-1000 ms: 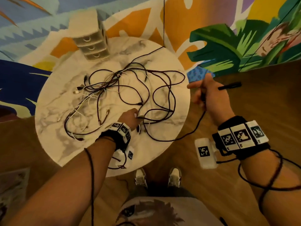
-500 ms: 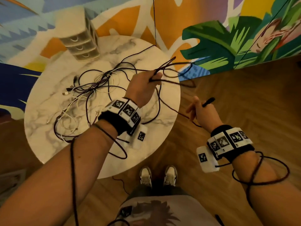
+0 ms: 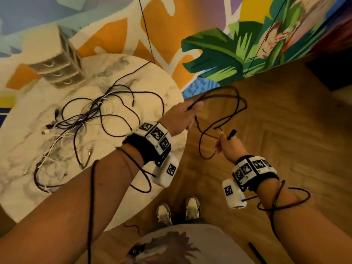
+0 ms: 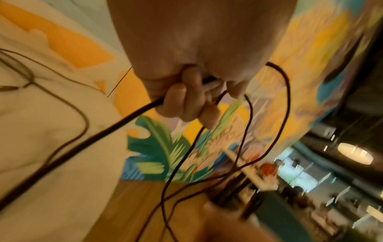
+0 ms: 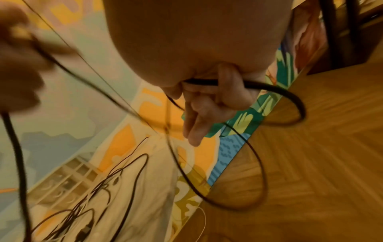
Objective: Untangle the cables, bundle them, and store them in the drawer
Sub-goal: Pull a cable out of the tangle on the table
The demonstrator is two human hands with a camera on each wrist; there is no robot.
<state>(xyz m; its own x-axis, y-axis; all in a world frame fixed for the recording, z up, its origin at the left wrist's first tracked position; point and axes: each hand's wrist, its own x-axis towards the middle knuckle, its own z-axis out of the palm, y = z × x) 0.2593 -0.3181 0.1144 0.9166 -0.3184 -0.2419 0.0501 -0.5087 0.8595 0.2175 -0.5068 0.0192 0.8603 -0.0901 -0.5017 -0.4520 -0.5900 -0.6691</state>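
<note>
While hanging in limp loops between both hands off the table's (image 3: 171,92) edge, black cable (image 3: 236,111): light, floppy, snag-prone. Left hand (image 3: 182,117) is gripping gathered strands; right hand (image 3: 228,147) is pinching near its plug, the firmest hold.

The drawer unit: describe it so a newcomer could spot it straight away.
Start at the round marble table and go to its far left edge by the painted wall. The drawer unit stands there, a small pale box with three stacked drawers, each with a curved handle. It is the only boxy thing on the table; the rest is loose cables.
</note>
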